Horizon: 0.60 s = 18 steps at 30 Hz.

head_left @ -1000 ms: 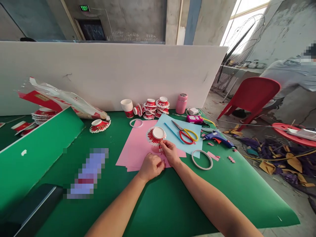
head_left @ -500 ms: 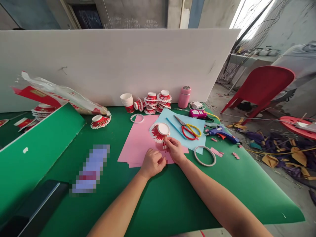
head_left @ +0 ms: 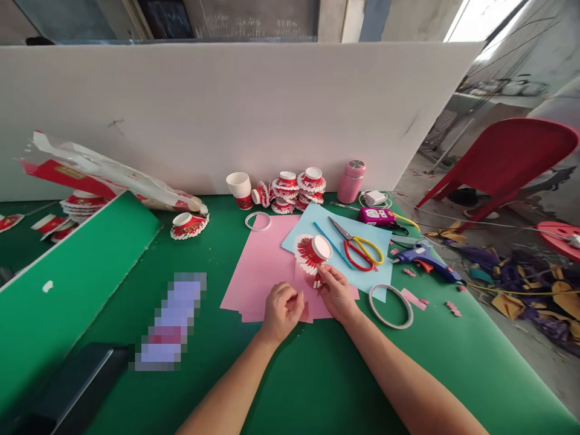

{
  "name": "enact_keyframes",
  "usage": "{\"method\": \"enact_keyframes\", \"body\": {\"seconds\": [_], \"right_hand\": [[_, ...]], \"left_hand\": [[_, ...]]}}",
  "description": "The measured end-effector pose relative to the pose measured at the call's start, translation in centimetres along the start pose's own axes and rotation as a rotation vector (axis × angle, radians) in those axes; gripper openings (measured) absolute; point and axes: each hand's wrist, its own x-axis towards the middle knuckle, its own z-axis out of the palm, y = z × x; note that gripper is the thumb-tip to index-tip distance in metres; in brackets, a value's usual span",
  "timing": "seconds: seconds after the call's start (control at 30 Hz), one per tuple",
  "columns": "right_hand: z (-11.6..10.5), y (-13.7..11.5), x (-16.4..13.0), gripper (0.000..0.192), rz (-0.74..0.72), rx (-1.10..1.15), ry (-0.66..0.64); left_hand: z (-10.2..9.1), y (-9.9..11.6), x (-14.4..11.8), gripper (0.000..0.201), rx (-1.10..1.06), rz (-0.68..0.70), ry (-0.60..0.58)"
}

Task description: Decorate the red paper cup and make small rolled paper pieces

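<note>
while the right hand (head_left: 338, 294) pinches the near fringe of a cut paper cup (head_left: 313, 253) between thumb and fingertips, the cup sits tipped on its side over the seam where the pink paper (head_left: 263, 272) meets the blue paper (head_left: 371, 238), near the middle of the green table (head_left: 317, 374). the left hand (head_left: 281, 305) rests just beside it on the pink paper, fingers curled shut; whether it holds anything small cannot be told, as the fingertips are turned under. risks, as judged: the fringe strips look thin and could tear or crease if the pinch pulls sideways; the cup could roll off its tilt if the pinch loosens; the scissors (head_left: 360, 248) lie open-bladed just right of the cup, and the glue gun (head_left: 423, 258) lies further right with its cord trailing, so a sweep of the right forearm could catch either. a tape ring (head_left: 391, 298) lies near the right wrist. at the far edge stand a stack of cut cups (head_left: 296, 188), a plain paper cup (head_left: 240, 187) and a pink bottle (head_left: 351, 180) against a white board (head_left: 226, 115). hard to make out: a small red-and-white scrap under the right fingertips, the pixelated patch on the left, and the dark object cut off at the near left corner.
</note>
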Motion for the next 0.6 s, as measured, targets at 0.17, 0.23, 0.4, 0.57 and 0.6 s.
{"method": "enact_keyframes", "body": {"seconds": [0.17,0.23,0.4,0.57,0.6], "right_hand": [[0.01,-0.24,-0.11,0.026,0.021,-0.011,-0.017],[-0.07,-0.23,-0.12,0.026,0.027,-0.011,-0.017],[-0.03,-0.19,-0.12,0.026,0.025,-0.013,-0.011],[0.07,0.12,-0.12,0.027,0.015,-0.045,-0.036],[0.06,0.22,-0.10,0.027,0.011,-0.057,-0.033]], "left_hand": [[-0.11,0.14,0.16,0.011,-0.061,-0.103,0.007],[-0.02,0.08,0.12,0.008,-0.075,-0.134,0.014],[0.03,0.16,0.11,0.014,-0.106,-0.177,0.019],[-0.16,0.76,0.48,0.021,-0.198,-0.227,0.013],[-0.18,0.87,0.59,0.022,-0.246,-0.284,0.024]]}}
